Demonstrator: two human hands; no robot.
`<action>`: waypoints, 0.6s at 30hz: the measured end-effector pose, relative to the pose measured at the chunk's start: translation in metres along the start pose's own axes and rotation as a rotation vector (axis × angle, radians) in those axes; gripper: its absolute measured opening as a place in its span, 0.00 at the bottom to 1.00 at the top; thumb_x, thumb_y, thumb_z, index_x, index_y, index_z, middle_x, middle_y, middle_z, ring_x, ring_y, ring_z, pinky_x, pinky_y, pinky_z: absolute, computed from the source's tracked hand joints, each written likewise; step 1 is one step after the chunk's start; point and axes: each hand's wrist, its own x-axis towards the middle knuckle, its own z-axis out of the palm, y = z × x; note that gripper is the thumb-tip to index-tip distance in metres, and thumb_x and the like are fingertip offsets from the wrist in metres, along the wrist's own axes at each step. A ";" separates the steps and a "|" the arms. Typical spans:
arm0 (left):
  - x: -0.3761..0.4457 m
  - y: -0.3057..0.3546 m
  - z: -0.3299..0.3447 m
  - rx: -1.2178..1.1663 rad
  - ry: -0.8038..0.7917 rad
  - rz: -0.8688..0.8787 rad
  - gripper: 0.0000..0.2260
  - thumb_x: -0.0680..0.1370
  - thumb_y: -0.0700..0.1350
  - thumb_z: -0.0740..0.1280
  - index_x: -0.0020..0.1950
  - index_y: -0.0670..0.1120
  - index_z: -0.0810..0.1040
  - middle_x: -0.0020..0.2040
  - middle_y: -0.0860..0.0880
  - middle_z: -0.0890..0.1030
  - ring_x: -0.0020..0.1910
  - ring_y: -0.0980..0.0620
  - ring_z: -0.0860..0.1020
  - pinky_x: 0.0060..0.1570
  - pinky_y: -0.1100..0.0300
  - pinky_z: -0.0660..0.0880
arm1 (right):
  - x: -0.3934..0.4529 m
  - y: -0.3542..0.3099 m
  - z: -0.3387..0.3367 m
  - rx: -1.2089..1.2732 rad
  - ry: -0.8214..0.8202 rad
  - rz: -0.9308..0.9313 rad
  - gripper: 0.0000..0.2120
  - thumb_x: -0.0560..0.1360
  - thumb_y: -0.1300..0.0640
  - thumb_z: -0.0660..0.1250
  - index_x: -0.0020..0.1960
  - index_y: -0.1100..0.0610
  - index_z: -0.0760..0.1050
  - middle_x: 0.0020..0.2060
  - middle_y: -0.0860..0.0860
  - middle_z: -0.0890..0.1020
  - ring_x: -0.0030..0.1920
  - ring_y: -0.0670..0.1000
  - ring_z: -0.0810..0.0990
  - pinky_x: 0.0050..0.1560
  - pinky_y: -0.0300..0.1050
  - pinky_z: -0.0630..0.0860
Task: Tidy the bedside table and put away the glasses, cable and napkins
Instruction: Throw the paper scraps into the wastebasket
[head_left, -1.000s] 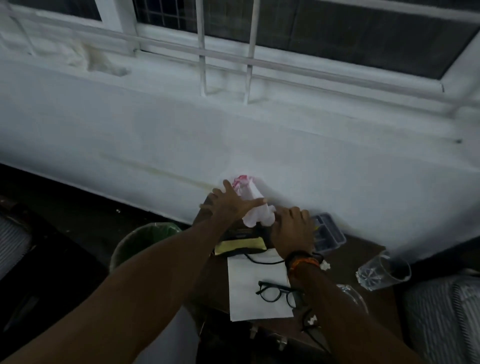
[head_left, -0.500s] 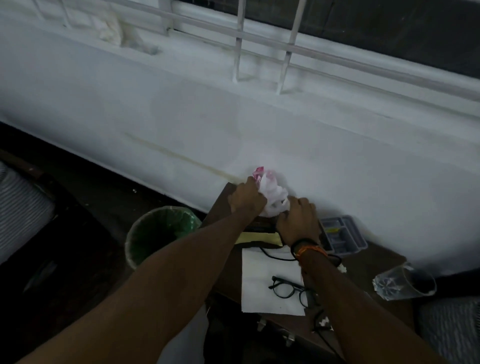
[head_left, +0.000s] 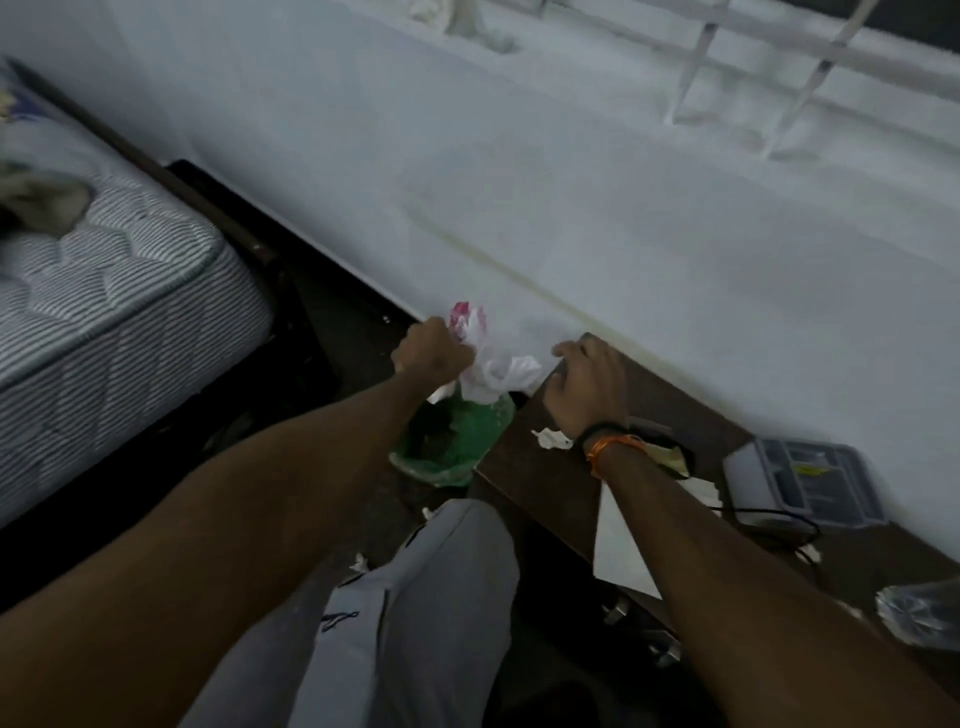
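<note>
Over at nine o'clock a bed (head_left: 104, 291) with a grey-striped quilted mattress sits on a dark frame, a rumpled bit of cloth lying on top of it. A pale painted wall (head_left: 571, 197) runs across the room behind everything, with white window bars up at one o'clock. The floor between bed and bench is dark, with a few small white scraps near the person's grey trouser leg (head_left: 415, 613) at six o'clock.

Near the middle, the left hand (head_left: 431, 353) has its fingers curled tight round a bunch of crumpled napkins (head_left: 493, 369), white with a pink patch at the top. The bunch hangs right above a green-lined waste bin (head_left: 462, 441) standing on the floor just beside the bench's left end.

The right hand (head_left: 587, 384), with a black and an orange band at the wrist, rests on the far left corner of the dark brown bench (head_left: 535, 467); its fingers are bent over the edge by the wall, and they hold nothing I can see.

A torn napkin scrap (head_left: 550, 439) lies just beside that wrist. Towards three o'clock on the bench there is a white sheet (head_left: 618, 551) partly under the forearm, a black cable (head_left: 779, 519) looping past it, and a grey compartment box (head_left: 805, 480) against the wall. A clear glass (head_left: 919, 613) lies at four o'clock, blurred.
</note>
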 end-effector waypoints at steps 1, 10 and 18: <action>0.000 -0.014 0.001 0.023 -0.018 -0.028 0.22 0.67 0.54 0.68 0.57 0.45 0.78 0.56 0.43 0.80 0.54 0.40 0.80 0.53 0.50 0.77 | 0.000 -0.008 0.007 0.005 -0.035 -0.019 0.18 0.71 0.62 0.64 0.60 0.58 0.78 0.55 0.59 0.78 0.58 0.63 0.73 0.59 0.56 0.72; 0.004 -0.074 0.032 -0.128 -0.052 -0.135 0.26 0.68 0.50 0.70 0.62 0.40 0.72 0.60 0.38 0.77 0.57 0.37 0.79 0.54 0.46 0.79 | -0.007 -0.021 0.034 -0.035 -0.143 -0.025 0.15 0.71 0.62 0.63 0.56 0.57 0.79 0.52 0.58 0.79 0.55 0.62 0.73 0.55 0.56 0.73; -0.012 -0.028 0.042 -0.144 -0.184 0.220 0.15 0.73 0.48 0.57 0.49 0.41 0.77 0.48 0.39 0.81 0.50 0.39 0.79 0.45 0.56 0.72 | -0.016 0.002 0.007 0.001 -0.090 0.061 0.14 0.72 0.62 0.64 0.57 0.58 0.79 0.54 0.57 0.78 0.58 0.60 0.73 0.60 0.55 0.72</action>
